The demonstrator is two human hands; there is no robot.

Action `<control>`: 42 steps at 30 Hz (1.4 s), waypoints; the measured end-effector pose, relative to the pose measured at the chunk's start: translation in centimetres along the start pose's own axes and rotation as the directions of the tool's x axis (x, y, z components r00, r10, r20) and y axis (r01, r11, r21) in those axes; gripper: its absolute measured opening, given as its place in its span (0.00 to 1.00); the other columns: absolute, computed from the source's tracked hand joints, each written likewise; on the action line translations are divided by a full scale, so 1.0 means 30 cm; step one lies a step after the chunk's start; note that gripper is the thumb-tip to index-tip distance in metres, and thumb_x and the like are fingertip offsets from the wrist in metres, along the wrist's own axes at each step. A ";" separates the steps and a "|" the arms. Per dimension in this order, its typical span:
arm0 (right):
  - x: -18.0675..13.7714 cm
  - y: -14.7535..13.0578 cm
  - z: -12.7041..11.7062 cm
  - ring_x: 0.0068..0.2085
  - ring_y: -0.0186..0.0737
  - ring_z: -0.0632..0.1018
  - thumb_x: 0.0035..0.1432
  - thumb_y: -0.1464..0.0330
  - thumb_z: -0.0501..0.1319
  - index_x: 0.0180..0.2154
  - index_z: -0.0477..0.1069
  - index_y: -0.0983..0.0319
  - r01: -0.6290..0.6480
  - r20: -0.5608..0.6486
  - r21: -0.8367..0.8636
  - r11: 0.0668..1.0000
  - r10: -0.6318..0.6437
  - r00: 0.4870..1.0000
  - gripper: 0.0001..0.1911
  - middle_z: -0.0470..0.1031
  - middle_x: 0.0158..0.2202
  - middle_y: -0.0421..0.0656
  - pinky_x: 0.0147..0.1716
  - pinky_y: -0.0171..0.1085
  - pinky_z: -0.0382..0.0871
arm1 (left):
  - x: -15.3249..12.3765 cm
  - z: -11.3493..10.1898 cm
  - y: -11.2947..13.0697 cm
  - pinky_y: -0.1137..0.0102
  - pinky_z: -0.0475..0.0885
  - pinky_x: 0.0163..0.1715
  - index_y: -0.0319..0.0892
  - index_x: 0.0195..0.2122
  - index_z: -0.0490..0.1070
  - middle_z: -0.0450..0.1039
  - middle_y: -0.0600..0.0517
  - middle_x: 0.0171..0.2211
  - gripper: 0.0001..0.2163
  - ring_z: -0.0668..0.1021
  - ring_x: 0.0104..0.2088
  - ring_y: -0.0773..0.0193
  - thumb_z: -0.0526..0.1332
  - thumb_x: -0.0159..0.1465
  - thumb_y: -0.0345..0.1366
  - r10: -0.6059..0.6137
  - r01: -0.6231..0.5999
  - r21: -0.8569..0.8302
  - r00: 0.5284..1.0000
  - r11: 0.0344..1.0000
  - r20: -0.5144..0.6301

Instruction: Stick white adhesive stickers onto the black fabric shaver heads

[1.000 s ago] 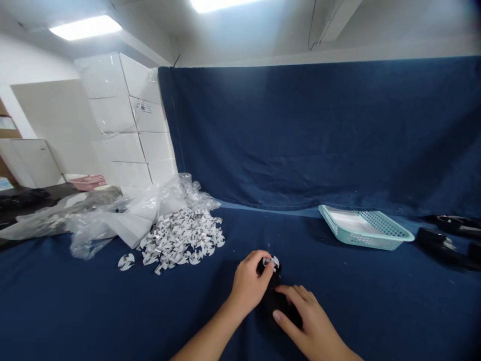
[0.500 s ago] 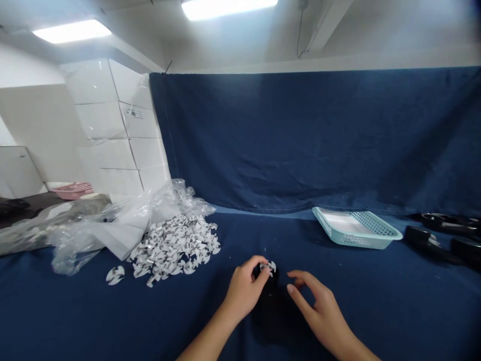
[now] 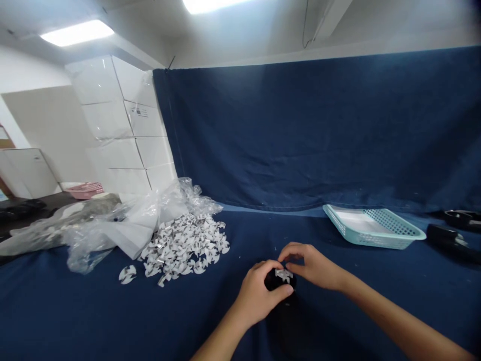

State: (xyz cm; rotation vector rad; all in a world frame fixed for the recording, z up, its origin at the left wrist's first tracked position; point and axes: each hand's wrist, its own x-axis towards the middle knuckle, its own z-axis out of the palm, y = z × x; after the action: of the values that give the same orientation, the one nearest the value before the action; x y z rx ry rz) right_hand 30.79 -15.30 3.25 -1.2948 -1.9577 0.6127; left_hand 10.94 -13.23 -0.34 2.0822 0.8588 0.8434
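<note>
A black rounded part [image 3: 271, 282] stands upright on the blue cloth in front of me, its lower body blending into the dark cloth. My left hand [image 3: 259, 295] is wrapped around its top, thumb on the near side. On that top sits a small white and grey notched piece [image 3: 284, 275]. From the right, my right hand [image 3: 310, 264] reaches over with thumb and forefinger curled together at the piece's far edge. Whatever is between those fingertips is too small to make out. Similar white pieces lie in a pile [image 3: 186, 246] to the left.
Clear plastic bags [image 3: 128, 220] lie behind the pile, and stacked white boxes [image 3: 126, 118] rise beyond. A mint-green basket [image 3: 387, 240] sits at the right, with black parts [image 3: 451, 240] past it. A blue curtain [image 3: 300, 130] hangs at the back.
My left hand has moved from the small piece to a grip around the black part. My right hand has come in from the right to the piece. The view has shifted slightly.
</note>
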 end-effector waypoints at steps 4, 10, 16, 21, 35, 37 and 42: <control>-0.011 -0.021 -0.016 0.41 0.40 0.78 0.55 0.74 0.61 0.39 0.77 0.57 0.003 0.057 -0.003 1.000 -0.003 0.998 0.11 0.79 0.39 0.40 0.43 0.41 0.70 | 0.001 -0.010 -0.002 0.67 0.69 0.47 0.49 0.45 0.73 0.75 0.53 0.44 0.20 0.76 0.45 0.56 0.72 0.51 0.36 -0.021 0.021 -0.007 0.999 1.000 0.030; -0.020 -0.046 -0.016 0.42 0.39 0.78 0.59 0.72 0.60 0.40 0.77 0.56 0.047 0.076 -0.010 0.999 -0.046 0.996 0.10 0.78 0.41 0.41 0.45 0.40 0.71 | 0.003 -0.011 -0.005 0.67 0.67 0.47 0.50 0.43 0.73 0.75 0.54 0.42 0.24 0.75 0.45 0.56 0.75 0.44 0.33 -0.021 0.021 0.043 1.000 0.999 0.011; -0.011 -0.066 -0.029 0.41 0.39 0.77 0.58 0.75 0.59 0.36 0.78 0.56 0.129 0.144 -0.084 0.988 -0.116 0.983 0.11 0.78 0.38 0.40 0.46 0.41 0.70 | -0.002 -0.007 -0.004 0.69 0.67 0.43 0.48 0.41 0.72 0.74 0.55 0.39 0.18 0.75 0.42 0.58 0.72 0.49 0.34 0.018 -0.019 0.073 1.000 0.997 0.016; 0.004 -0.072 -0.038 0.41 0.38 0.76 0.56 0.78 0.60 0.36 0.80 0.54 0.195 0.218 -0.177 0.965 -0.155 0.964 0.15 0.76 0.37 0.39 0.45 0.40 0.69 | -0.013 -0.008 -0.005 0.66 0.68 0.46 0.50 0.44 0.70 0.74 0.53 0.42 0.20 0.75 0.45 0.56 0.72 0.51 0.35 0.014 -0.016 0.110 1.000 0.994 0.019; 0.001 -0.115 -0.069 0.42 0.41 0.77 0.62 0.76 0.54 0.44 0.77 0.48 0.382 0.391 -0.373 0.846 -0.230 0.891 0.19 0.81 0.38 0.36 0.43 0.42 0.64 | -0.020 -0.003 -0.015 0.57 0.68 0.52 0.47 0.61 0.57 0.71 0.43 0.55 0.34 0.74 0.53 0.47 0.69 0.55 0.42 -0.052 0.038 0.165 0.995 0.986 0.080; -0.001 -0.124 -0.073 0.40 0.41 0.76 0.59 0.77 0.55 0.43 0.77 0.50 0.432 0.406 -0.419 0.798 -0.261 0.876 0.19 0.81 0.36 0.36 0.41 0.41 0.63 | -0.019 -0.001 -0.016 0.56 0.68 0.52 0.47 0.62 0.56 0.72 0.43 0.54 0.36 0.74 0.53 0.47 0.69 0.55 0.42 -0.058 0.044 0.166 0.995 0.985 0.079; 0.007 -0.136 -0.069 0.39 0.43 0.75 0.59 0.78 0.55 0.41 0.77 0.53 0.461 0.455 -0.502 0.732 -0.230 0.860 0.17 0.80 0.33 0.39 0.40 0.42 0.63 | -0.015 0.006 -0.023 0.55 0.69 0.52 0.46 0.63 0.55 0.71 0.42 0.55 0.36 0.74 0.53 0.46 0.69 0.55 0.42 -0.059 0.047 0.170 0.996 0.984 0.065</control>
State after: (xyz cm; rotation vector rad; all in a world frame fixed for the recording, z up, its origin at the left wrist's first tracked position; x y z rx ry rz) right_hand 29.91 -16.67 7.52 -1.1418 -2.7793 0.0132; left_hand 10.61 -13.27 -1.12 2.2100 0.9722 0.6866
